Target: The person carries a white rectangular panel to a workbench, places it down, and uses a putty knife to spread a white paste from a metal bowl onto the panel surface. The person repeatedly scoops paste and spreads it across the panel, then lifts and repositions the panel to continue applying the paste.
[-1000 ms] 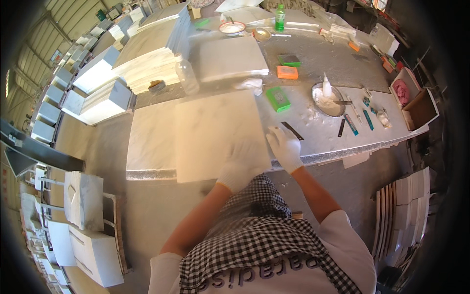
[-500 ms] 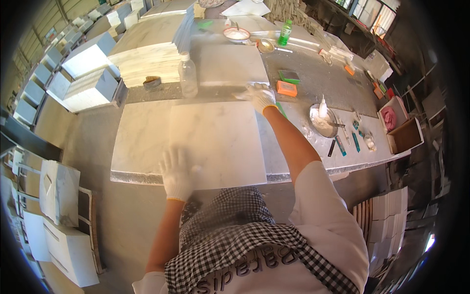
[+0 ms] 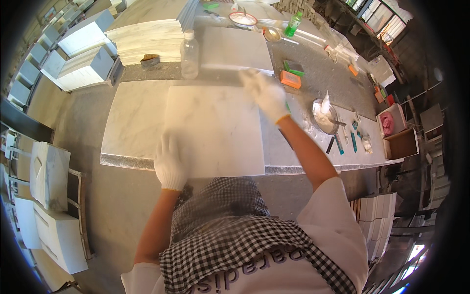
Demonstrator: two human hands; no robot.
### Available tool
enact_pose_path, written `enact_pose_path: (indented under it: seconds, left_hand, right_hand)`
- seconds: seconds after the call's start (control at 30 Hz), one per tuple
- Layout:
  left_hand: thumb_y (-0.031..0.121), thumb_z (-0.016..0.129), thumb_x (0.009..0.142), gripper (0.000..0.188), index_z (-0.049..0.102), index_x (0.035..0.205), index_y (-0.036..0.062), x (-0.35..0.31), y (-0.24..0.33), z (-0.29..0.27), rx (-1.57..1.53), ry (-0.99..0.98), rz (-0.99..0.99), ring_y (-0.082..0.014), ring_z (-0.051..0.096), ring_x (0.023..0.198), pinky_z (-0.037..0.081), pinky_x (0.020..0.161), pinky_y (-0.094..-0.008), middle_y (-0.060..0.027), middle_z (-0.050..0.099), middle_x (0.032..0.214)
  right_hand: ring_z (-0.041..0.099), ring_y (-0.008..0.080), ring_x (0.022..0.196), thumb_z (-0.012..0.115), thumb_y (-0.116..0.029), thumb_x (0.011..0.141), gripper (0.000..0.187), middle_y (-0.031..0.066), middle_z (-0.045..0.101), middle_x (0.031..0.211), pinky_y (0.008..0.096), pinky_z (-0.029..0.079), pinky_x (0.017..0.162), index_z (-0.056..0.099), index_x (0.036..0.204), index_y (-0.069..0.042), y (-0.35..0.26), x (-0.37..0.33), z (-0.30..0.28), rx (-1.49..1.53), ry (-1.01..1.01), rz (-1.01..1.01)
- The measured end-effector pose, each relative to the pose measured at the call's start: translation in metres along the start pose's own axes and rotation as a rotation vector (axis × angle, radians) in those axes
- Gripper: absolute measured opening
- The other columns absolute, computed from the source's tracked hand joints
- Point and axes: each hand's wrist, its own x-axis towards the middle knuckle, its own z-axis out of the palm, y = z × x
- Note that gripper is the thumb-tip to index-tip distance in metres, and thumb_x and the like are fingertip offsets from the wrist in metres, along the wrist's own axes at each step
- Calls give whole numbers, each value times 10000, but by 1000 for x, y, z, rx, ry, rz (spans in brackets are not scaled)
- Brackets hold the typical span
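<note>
A square white marble tile with faint grey veins (image 3: 220,130) lies on a larger pale slab (image 3: 132,117) in front of me. My left hand (image 3: 170,164), in a white knit glove, rests with fingers stretched out at the tile's near left part. At the tile's far right corner is my gloved right hand (image 3: 265,95), smeared by motion. Its fingers point left, and I cannot make out anything in them. Past the far edge of the tile stand a clear plastic bottle (image 3: 189,56) and another white tile (image 3: 235,49).
To the right are a bowl of white paste (image 3: 323,115) with a white squeeze bottle (image 3: 325,102), an orange block (image 3: 291,79) and a green block (image 3: 293,67). A tall tile stack (image 3: 147,36) rises at far left. An open box (image 3: 400,142) sits at the table's right end.
The view has tilted, so the table sits higher in the picture. My right hand has come nearer and to the right, beside the tile's corner. My left hand has shifted toward the tile's left edge.
</note>
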Motion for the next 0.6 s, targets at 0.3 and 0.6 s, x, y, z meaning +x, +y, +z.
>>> enact_pose_path:
  seconds: [0.3, 0.6]
  left_hand:
    - [186, 619, 920, 354, 609, 1254, 69, -3, -2, 3, 54, 129, 26, -369, 608, 1170, 505, 936, -507, -128, 597, 1393]
    - [192, 609, 941, 344, 608, 1254, 50, -5, -5, 11, 42, 96, -13, -392, 592, 1224, 493, 970, -520, -159, 599, 1393]
  right_hand:
    - [545, 301, 1349, 643, -223, 1001, 475, 127, 584, 1465, 420, 435, 1145, 574, 1451, -89, -165, -128, 46, 484, -434, -5]
    - [528, 277, 1348, 650, -324, 975, 523, 114, 535, 1512, 424, 412, 1148, 554, 1465, -169, -6, -40, 45, -123, -427, 308]
